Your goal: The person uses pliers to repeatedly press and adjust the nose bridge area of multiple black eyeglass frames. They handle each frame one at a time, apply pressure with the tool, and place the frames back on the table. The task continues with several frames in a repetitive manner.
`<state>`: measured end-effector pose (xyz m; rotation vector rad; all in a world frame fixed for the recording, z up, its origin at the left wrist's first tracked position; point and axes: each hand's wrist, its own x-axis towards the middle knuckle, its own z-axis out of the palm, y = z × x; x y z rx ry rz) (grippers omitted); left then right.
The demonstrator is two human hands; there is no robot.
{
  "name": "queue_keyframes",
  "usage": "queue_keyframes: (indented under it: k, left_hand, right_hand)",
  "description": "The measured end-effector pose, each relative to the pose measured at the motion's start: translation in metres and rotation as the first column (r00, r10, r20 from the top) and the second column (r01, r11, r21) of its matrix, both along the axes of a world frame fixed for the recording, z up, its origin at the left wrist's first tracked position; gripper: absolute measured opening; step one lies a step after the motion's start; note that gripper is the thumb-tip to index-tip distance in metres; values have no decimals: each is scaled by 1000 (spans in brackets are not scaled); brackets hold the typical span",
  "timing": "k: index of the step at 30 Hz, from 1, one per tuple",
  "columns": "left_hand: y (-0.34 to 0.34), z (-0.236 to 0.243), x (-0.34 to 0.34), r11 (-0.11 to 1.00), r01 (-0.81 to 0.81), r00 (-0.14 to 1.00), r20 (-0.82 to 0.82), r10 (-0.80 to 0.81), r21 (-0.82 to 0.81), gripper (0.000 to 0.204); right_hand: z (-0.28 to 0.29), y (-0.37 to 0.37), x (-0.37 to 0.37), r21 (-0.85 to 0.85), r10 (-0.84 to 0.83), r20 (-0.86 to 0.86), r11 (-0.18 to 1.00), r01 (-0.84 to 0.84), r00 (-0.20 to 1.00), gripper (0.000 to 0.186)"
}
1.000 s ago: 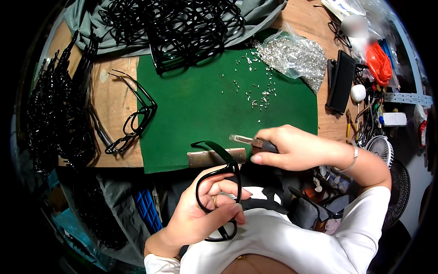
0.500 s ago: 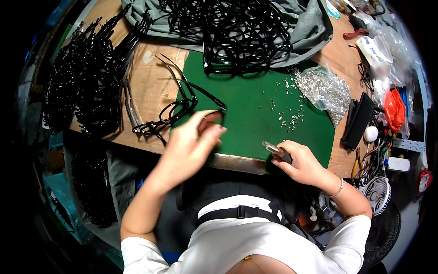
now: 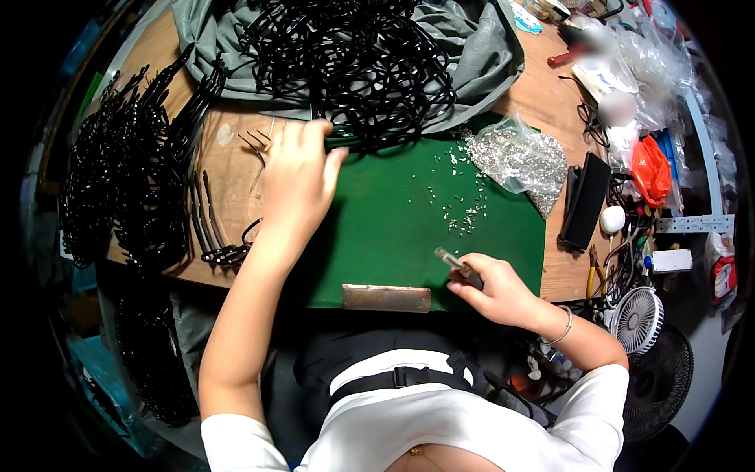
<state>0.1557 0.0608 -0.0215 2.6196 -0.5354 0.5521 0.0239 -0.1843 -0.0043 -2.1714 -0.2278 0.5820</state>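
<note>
My left hand (image 3: 299,177) reaches over the near left edge of a big heap of black eyeglass frames (image 3: 370,79). Its thumb stands apart from the fingers, with a dark frame edge showing in the gap; no firm hold shows. In my right hand (image 3: 503,291), over the near right of the green mat (image 3: 377,212), is a pair of pliers (image 3: 459,267) with a pale metal tip and dark handle, pointing up and left. Several glasses frames (image 3: 224,253) lie on the wood beside my left forearm, which partly hides them.
Many black frames (image 3: 149,181) are stacked at the left edge. Grey cloth (image 3: 487,71) lies under the heap. Small silvery parts (image 3: 464,208) are scattered by an open plastic bag (image 3: 523,157). A metal strip (image 3: 385,297) lines the near edge. A black case (image 3: 586,200) and white fan (image 3: 637,318) stand right.
My left hand has moved up and away from the loose frames on the left to the heap. The pliers stay in my right hand. The whole view has shifted slightly.
</note>
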Motion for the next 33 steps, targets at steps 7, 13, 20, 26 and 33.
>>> queue_keyframes:
  k: [7,13,20,26,33]
  left_hand:
    - [-27,30,14,969,216,929,-281,-242,-118,17]
    - [-29,97,-40,302,-321,413,-419,-809,-898,30]
    - [-23,73,-135,197,-364,584,-388,-713,-910,70]
    - [-28,31,-163,375,-143,616,-379,-690,-916,92]
    - [-37,30,-148,262,-129,591,-286,-754,-956,101]
  right_hand:
    - [3,-18,-15,-29,23,28,999,-22,999,15]
    - [10,-34,2,-97,-32,62,995,38,998,14]
    - [-23,-15,21,-335,26,191,941,40,981,12]
    - [-24,-9,24,-377,2,142,925,53,990,13]
    - [-33,1,18,-409,-80,244,895,177,967,15]
